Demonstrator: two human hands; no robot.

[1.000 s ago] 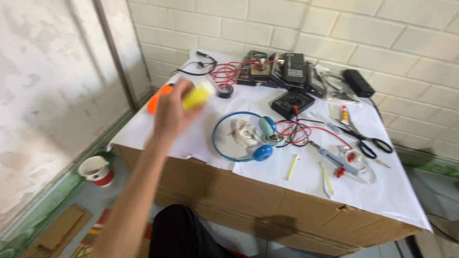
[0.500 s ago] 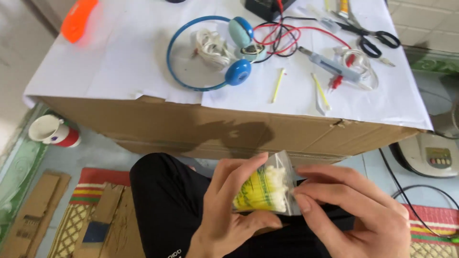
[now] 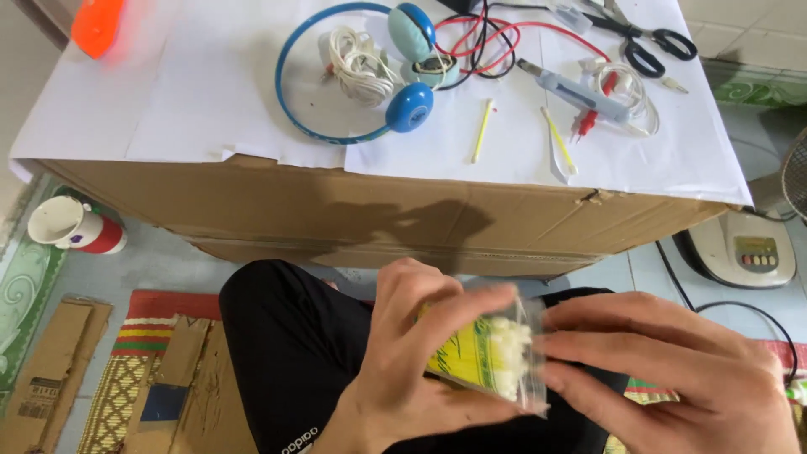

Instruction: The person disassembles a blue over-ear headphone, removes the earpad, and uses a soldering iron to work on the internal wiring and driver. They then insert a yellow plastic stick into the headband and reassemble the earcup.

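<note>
Clear bag at lower centre, upright, tilted slightly.
Yellow-green inside, white swabs; left hand and right hand pinch it.

One headphone set, one scissors, one cup, two hands.

Bright, even daylight, washing the white paper on the far side nearly to glare. Soft shadow on the cardboard front beneath the edge. Motion-blurred near hands and bag; sharper far off, slightly bowed at the edges.
</note>
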